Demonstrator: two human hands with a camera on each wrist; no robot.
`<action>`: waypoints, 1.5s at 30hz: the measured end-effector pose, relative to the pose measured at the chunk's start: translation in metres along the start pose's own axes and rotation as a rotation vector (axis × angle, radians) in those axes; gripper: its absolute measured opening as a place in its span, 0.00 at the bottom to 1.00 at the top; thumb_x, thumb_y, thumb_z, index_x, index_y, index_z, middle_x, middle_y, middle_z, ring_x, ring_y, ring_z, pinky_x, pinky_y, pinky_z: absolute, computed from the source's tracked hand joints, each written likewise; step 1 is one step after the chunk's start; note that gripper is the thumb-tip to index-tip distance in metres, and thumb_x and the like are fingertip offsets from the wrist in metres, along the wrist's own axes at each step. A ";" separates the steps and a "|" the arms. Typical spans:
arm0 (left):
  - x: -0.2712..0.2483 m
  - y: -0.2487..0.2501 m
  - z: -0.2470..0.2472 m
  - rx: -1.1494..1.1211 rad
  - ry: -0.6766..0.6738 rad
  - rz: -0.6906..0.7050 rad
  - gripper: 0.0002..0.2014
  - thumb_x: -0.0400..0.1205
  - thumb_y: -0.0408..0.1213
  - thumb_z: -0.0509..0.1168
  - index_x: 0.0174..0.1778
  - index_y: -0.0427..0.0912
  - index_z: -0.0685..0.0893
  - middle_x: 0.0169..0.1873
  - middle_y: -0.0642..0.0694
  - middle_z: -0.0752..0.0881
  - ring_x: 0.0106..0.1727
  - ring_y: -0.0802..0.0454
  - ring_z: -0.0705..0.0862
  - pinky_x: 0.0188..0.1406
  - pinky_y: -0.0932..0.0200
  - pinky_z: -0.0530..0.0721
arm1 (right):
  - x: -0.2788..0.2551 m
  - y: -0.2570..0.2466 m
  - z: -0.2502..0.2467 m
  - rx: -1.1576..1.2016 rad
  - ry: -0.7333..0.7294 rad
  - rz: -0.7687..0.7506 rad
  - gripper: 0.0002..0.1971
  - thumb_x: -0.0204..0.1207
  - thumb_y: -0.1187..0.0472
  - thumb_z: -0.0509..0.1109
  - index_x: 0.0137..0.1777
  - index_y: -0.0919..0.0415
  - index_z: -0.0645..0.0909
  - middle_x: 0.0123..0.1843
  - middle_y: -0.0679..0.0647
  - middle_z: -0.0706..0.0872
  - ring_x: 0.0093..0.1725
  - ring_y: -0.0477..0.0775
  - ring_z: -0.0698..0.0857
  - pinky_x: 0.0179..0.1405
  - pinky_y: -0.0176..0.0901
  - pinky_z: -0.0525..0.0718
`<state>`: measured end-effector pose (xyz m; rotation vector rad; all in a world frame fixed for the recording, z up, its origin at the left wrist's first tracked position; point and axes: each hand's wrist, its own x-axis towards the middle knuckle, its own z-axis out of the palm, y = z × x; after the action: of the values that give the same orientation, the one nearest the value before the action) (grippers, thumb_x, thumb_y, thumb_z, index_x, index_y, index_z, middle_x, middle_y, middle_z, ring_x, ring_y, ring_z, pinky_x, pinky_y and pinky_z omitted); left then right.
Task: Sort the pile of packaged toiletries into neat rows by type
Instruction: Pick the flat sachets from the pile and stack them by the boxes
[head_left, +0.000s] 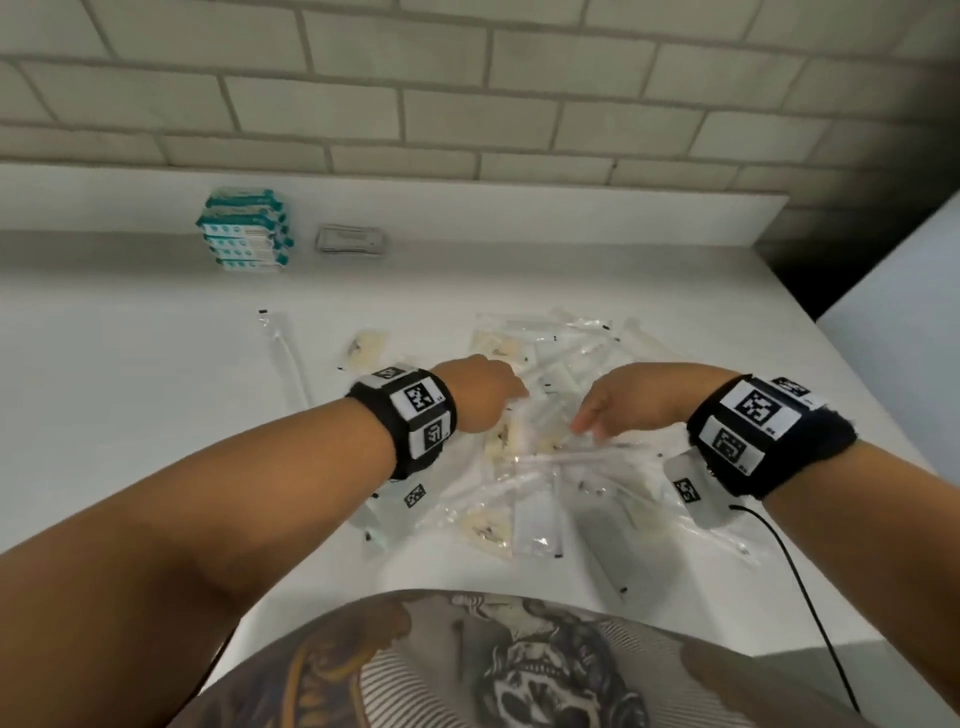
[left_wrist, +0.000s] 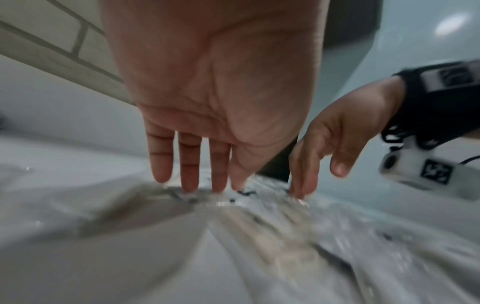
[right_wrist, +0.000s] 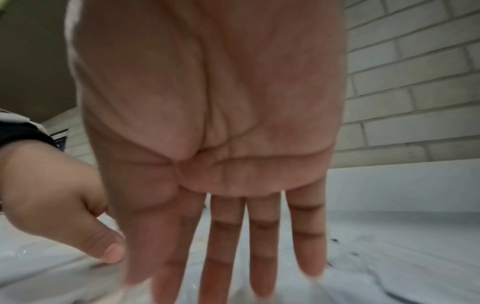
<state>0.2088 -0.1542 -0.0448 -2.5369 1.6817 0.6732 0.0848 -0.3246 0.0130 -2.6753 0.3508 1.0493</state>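
— Where is the pile from your hands?

— The heap of clear plastic toiletry packets (head_left: 535, 457) lies on the white counter (head_left: 130, 338), directly under both. Your left hand (head_left: 480, 392) and right hand (head_left: 631, 402) have straight fingers touching it, gripping nothing. The long sleeves run mostly crosswise; the right hand is nearer them.

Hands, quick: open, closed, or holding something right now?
Left hand: open, straight fingers down on the pile of clear packets, holding nothing.
Right hand: open, fingers straight, reaching onto the same pile, holding nothing.
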 end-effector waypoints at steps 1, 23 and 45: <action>0.001 -0.003 0.002 0.058 0.002 -0.017 0.26 0.84 0.32 0.52 0.78 0.54 0.71 0.75 0.49 0.71 0.72 0.43 0.72 0.70 0.46 0.75 | 0.003 0.004 0.002 -0.016 0.045 0.016 0.18 0.80 0.58 0.67 0.69 0.46 0.81 0.72 0.42 0.78 0.70 0.47 0.76 0.74 0.45 0.70; -0.056 0.063 0.034 0.119 0.279 -0.198 0.07 0.81 0.41 0.60 0.53 0.46 0.79 0.50 0.49 0.78 0.50 0.48 0.79 0.48 0.55 0.78 | -0.025 0.034 0.071 -0.015 0.475 -0.235 0.09 0.80 0.58 0.64 0.54 0.49 0.86 0.49 0.43 0.83 0.50 0.48 0.83 0.47 0.40 0.75; -0.024 0.097 0.025 -0.347 0.329 -0.424 0.22 0.82 0.51 0.64 0.65 0.39 0.79 0.60 0.42 0.83 0.56 0.45 0.82 0.46 0.57 0.75 | -0.020 0.077 0.024 0.586 0.761 -0.157 0.05 0.82 0.63 0.64 0.55 0.55 0.74 0.44 0.48 0.78 0.41 0.46 0.79 0.31 0.31 0.74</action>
<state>0.1066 -0.1676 -0.0381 -3.2576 1.0865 0.5764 0.0321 -0.3867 -0.0007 -2.3744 0.4753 -0.1563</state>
